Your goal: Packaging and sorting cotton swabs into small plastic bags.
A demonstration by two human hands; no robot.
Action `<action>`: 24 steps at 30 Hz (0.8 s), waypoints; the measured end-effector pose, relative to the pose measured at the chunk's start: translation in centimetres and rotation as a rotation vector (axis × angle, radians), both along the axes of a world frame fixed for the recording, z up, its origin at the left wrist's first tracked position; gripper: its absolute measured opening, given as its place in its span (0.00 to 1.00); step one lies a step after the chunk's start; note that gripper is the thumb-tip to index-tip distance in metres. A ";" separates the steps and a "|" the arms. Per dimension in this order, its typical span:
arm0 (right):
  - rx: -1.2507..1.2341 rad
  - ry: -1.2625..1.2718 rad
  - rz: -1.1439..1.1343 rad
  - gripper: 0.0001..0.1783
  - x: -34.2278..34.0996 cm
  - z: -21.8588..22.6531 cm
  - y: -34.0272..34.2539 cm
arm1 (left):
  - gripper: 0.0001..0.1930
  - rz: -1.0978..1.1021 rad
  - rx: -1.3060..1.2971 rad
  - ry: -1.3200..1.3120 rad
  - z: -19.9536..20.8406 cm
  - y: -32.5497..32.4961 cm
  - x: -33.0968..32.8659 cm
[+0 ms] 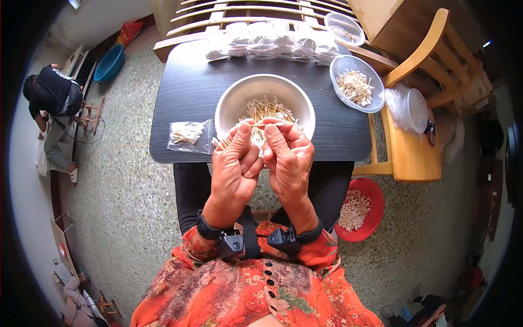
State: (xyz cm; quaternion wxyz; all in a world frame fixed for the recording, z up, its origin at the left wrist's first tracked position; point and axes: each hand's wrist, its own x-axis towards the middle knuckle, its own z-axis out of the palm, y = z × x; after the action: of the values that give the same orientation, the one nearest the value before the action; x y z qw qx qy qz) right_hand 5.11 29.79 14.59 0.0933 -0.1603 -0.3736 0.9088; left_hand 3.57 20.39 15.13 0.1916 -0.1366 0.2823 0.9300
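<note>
Both hands meet over the near side of a wide whitish bowl holding a loose pile of cotton swabs. My left hand is closed, and tips of several swabs poke out beside its thumb. Between the thumbs and forefingers of my left and right hand runs a thin wooden-stemmed swab, pinched level. The right hand's other fingers curl inward; what lies behind them is hidden. Left of the bowl, a small clear zip bag with white-tipped swabs lies flat on the black table.
Filled clear bags line the table's far edge. A clear tub of swabs sits at the right corner, beside a wooden chair bearing a plastic container. A red basin of swabs is on the floor. Another person works far left.
</note>
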 end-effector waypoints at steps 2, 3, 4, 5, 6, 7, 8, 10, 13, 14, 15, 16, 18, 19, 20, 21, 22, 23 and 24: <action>0.079 0.022 -0.028 0.06 0.2 -0.2 -0.1 | 0.07 -0.039 0.066 -0.019 0.1 -0.2 -0.2; 0.270 0.029 -0.077 0.05 0.2 -0.2 -0.2 | 0.07 -0.037 0.068 -0.021 -0.1 -0.4 -0.3; 0.462 0.035 -0.127 0.05 0.2 -0.3 -0.3 | 0.08 -0.081 0.150 -0.044 -0.5 -0.5 -0.5; 0.652 0.057 -0.166 0.04 0.3 -0.6 -0.2 | 0.09 -0.124 0.232 -0.067 -0.8 -0.6 -0.6; 0.656 0.056 -0.164 0.04 0.3 -0.7 -0.3 | 0.09 -0.123 0.235 -0.068 -0.8 -0.6 -0.7; 0.791 0.166 -0.233 0.04 0.2 -0.8 -0.5 | 0.09 -0.162 0.263 -0.093 -0.5 -0.7 -0.8; 0.925 0.278 -0.302 0.04 0.2 -0.8 -0.6 | 0.09 -0.200 0.291 -0.118 -0.3 -0.8 -0.8; 1.075 0.278 -0.278 0.07 0.5 -0.3 -0.4 | 0.09 -0.185 0.289 -0.167 0.0 -1.0 -0.8; 1.170 0.341 -0.268 0.09 0.6 -0.2 -0.7 | 0.10 -0.154 0.245 -0.228 0.6 -1.0 -0.7; 1.172 0.342 -0.266 0.09 0.6 -0.3 -0.9 | 0.11 -0.138 0.202 -0.240 0.8 -1.0 -0.7; 1.174 0.366 -0.254 0.08 0.6 -0.4 -1.0 | 0.11 -0.138 0.204 -0.240 0.5 -1.1 -0.7; 1.176 0.388 -0.243 0.07 0.7 -0.6 -1.1 | 0.11 -0.132 0.212 -0.204 0.1 -1.2 -0.7; 1.171 0.402 -0.225 0.08 0.7 -0.7 -1.1 | 0.11 -0.131 0.221 -0.171 -0.1 -1.4 -0.6; 1.157 0.389 -0.210 0.09 0.8 -0.6 -1.2 | 0.12 -0.124 0.214 -0.155 -0.2 -1.6 -0.5; 1.143 0.376 -0.196 0.11 0.9 -0.6 -1.3 | 0.12 -0.116 0.208 -0.139 -0.2 -1.7 -0.4; 1.143 0.370 -0.199 0.11 0.9 -0.7 -1.4 | 0.12 -0.121 0.206 -0.143 -0.3 -1.8 -0.3; 1.183 0.390 -0.205 0.11 0.9 -0.7 -1.4 | 0.13 -0.091 0.185 -0.127 -0.4 -1.8 -0.4; 1.224 0.411 -0.211 0.10 0.8 -0.8 -1.4 | 0.13 -0.060 0.164 -0.111 -0.4 -1.8 -0.4; 1.226 0.407 -0.213 0.10 0.8 -0.7 -1.4 | 0.13 -0.064 0.165 -0.113 -0.4 -1.9 -0.4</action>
State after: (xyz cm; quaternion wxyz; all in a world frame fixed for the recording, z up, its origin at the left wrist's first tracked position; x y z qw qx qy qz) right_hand 5.90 28.39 13.87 0.3263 0.0612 -0.7809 0.5291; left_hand 3.21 18.54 14.70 0.2474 -0.1637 0.1978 0.9343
